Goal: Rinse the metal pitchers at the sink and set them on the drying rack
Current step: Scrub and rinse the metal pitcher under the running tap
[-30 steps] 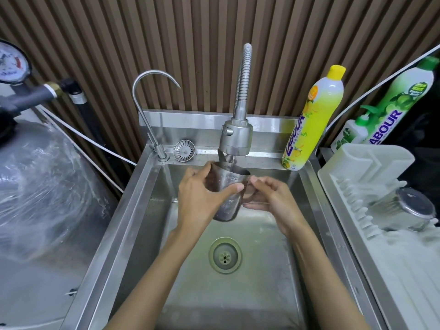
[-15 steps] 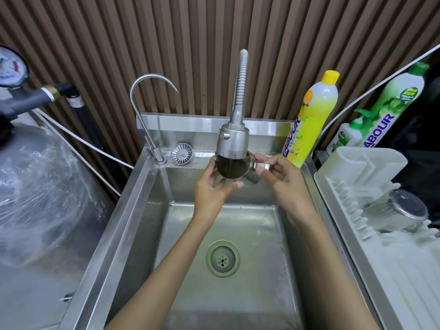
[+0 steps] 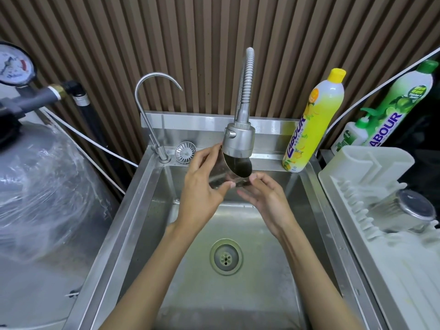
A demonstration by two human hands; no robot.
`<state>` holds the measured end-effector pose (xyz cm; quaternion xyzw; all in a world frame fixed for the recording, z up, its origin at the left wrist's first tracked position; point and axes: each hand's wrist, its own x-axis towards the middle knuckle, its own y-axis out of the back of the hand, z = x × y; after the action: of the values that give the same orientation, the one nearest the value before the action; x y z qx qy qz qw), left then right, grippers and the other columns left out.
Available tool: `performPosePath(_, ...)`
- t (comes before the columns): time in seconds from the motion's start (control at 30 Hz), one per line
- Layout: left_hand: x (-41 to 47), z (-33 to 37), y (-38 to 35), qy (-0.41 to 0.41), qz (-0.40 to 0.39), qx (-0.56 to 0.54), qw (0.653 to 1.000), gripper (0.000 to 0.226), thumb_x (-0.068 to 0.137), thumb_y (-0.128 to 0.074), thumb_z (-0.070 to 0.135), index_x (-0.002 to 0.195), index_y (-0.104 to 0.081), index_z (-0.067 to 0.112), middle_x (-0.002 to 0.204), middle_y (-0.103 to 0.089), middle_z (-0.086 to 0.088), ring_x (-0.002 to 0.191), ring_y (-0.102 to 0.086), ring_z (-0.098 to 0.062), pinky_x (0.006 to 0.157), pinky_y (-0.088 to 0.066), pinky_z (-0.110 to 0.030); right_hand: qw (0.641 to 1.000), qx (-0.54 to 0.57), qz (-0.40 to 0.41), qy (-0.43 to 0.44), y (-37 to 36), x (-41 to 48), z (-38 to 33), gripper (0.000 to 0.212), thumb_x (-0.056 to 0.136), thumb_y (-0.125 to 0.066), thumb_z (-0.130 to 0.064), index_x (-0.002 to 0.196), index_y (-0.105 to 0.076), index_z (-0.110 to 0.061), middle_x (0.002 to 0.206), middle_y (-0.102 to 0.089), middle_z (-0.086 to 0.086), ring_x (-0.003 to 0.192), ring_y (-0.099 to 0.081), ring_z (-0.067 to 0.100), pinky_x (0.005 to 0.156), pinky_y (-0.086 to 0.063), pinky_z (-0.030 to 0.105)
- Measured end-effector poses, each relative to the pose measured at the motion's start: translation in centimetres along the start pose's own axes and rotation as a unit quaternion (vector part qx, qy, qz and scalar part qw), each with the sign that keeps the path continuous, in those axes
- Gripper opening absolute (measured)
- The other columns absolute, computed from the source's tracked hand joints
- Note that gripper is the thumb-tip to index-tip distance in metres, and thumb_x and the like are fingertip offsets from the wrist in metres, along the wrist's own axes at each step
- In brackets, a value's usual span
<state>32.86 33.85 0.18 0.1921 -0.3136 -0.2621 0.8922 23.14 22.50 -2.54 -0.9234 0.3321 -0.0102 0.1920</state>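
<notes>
A: Where was the pitcher (image 3: 234, 171) held?
B: Tilted just under the sprayer head (image 3: 238, 139), at 12 o'clock from the drain (image 3: 225, 257), over the sink (image 3: 142, 198).
A: And the fingers?
B: The left hand (image 3: 202, 189) was wrapped round its wall. The right hand (image 3: 267, 200) was laid against its lower edge, fingers loosely apart. A second pitcher (image 3: 404, 213) was seen at 3 o'clock, on the drying rack (image 3: 357, 163).

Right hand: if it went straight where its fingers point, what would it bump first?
The metal pitcher, gripped by the left hand. The right hand points its fingers up-left at it, and they seem almost touching.
</notes>
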Motion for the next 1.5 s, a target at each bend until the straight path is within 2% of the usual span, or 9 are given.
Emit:
performPosePath(0.27, -1.2, -0.4, -1.3, 0.218, -0.083, -0.120, 0.965, 0.061, 0.055, -0.083, 0.044, 0.109, -0.065, 0.023, 0.100, -0.069, 0.004, 0.092, -0.065, -0.006, 0.088, -0.047, -0.021, 0.936, -0.327, 0.130, 0.009, 0.8, -0.6, -3.2, 0.020, 0.084, -0.066, -0.028, 0.072, -0.061, -0.013, 0.082, -0.071, 0.017, 0.071, -0.070, 0.030, 0.065, -0.060, 0.041)
performPosePath(0.47, -2.0, -0.7, -4.9, 0.269, -0.053, -0.267, 0.924, 0.054, 0.067, -0.079, 0.005, 0.117, -0.057, 0.007, 0.112, -0.068, -0.006, 0.105, -0.062, -0.011, 0.074, -0.049, -0.006, 0.842, -0.513, 0.148, 0.084, 0.5, -1.5, -5.3, 0.018, 0.086, -0.062, -0.027, 0.076, -0.054, -0.014, 0.077, -0.063, 0.007, 0.079, -0.057, 0.027, 0.066, -0.037, 0.030)
performPosePath(0.63, -0.9, 0.1, -5.7, 0.210, -0.006, -0.292, 0.933, 0.076, 0.072, -0.073, -0.004, 0.137, -0.039, 0.014, 0.130, -0.056, -0.001, 0.114, -0.055, -0.003, 0.102, -0.041, -0.021, 0.864, -0.463, 0.137, 0.142, 0.4, -1.3, -4.6, 0.020, 0.089, -0.058, -0.019, 0.073, -0.049, -0.027, 0.080, -0.066, 0.005, 0.078, -0.057, 0.025, 0.066, -0.039, 0.029)
performPosePath(0.8, 0.2, -0.1, -3.7, 0.117, 0.038, -0.225, 0.967, 0.082, 0.068, -0.076, 0.005, 0.123, -0.033, 0.048, 0.126, -0.047, 0.028, 0.117, -0.048, 0.006, 0.100, -0.037, -0.015, 0.973, -0.210, 0.059, 0.076, 0.4, -0.2, -3.7, 0.021, 0.092, -0.053, -0.008, 0.074, -0.051, -0.019, 0.103, -0.066, 0.003, 0.091, -0.060, 0.009, 0.096, -0.045, 0.029)
performPosePath(0.97, -0.1, 0.1, -1.5, 0.051, 0.016, -0.090, 0.995, 0.079, 0.069, -0.077, 0.005, 0.137, -0.040, 0.020, 0.130, -0.044, 0.005, 0.111, -0.041, 0.015, 0.095, -0.031, 0.000, 0.999, -0.051, 0.005, -0.015, 0.2, 0.2, -1.5, 0.018, 0.095, -0.045, -0.006, 0.078, -0.050, -0.012, 0.093, -0.064, 0.010, 0.101, -0.061, 0.024, 0.103, -0.044, 0.040)
performPosePath(1.13, -0.8, 0.6, -0.4, 0.106, -0.004, 0.006, 0.994, 0.084, 0.068, -0.080, 0.029, 0.139, -0.039, 0.013, 0.124, -0.046, -0.005, 0.116, -0.044, -0.015, 0.095, -0.029, -0.013, 0.990, -0.140, 0.021, -0.022, -0.3, -0.7, -1.1, 0.016, 0.097, -0.046, -0.017, 0.085, -0.054, -0.009, 0.087, -0.069, 0.013, 0.082, -0.069, 0.022, 0.081, -0.057, 0.030)
performPosePath(1.23, -1.4, 1.3, -0.8, 0.156, -0.018, 0.014, 0.987, 0.079, 0.072, -0.074, 0.039, 0.137, -0.041, 0.010, 0.116, -0.046, -0.005, 0.111, -0.048, -0.018, 0.089, -0.030, -0.013, 0.969, -0.235, 0.071, -0.013, -0.2, -0.6, -1.9, 0.023, 0.092, -0.054, -0.029, 0.081, -0.059, -0.009, 0.081, -0.071, 0.013, 0.070, -0.070, 0.021, 0.067, -0.059, 0.032)
performPosePath(1.4, -2.5, 0.2, -2.4, 0.220, -0.079, -0.107, 0.966, 0.059, 0.064, -0.071, 0.055, 0.111, -0.060, 0.022, 0.106, -0.060, 0.000, 0.102, -0.062, -0.016, 0.095, -0.048, -0.032, 0.846, -0.507, 0.140, 0.090, 0.0, -1.3, -4.1, 0.027, 0.087, -0.058, -0.038, 0.075, -0.057, -0.014, 0.078, -0.071, 0.009, 0.081, -0.064, 0.030, 0.076, -0.049, 0.038)
performPosePath(1.5, -2.5, -0.2, -3.4, 0.253, -0.079, -0.222, 0.938, 0.044, 0.072, -0.077, 0.019, 0.111, -0.057, 0.015, 0.105, -0.068, -0.001, 0.099, -0.064, -0.010, 0.083, -0.049, -0.016, 0.830, -0.527, 0.131, 0.128, -0.3, -1.8, -4.8, 0.019, 0.089, -0.058, -0.028, 0.074, -0.052, -0.018, 0.076, -0.065, 0.007, 0.072, -0.055, 0.024, 0.062, -0.035, 0.030)
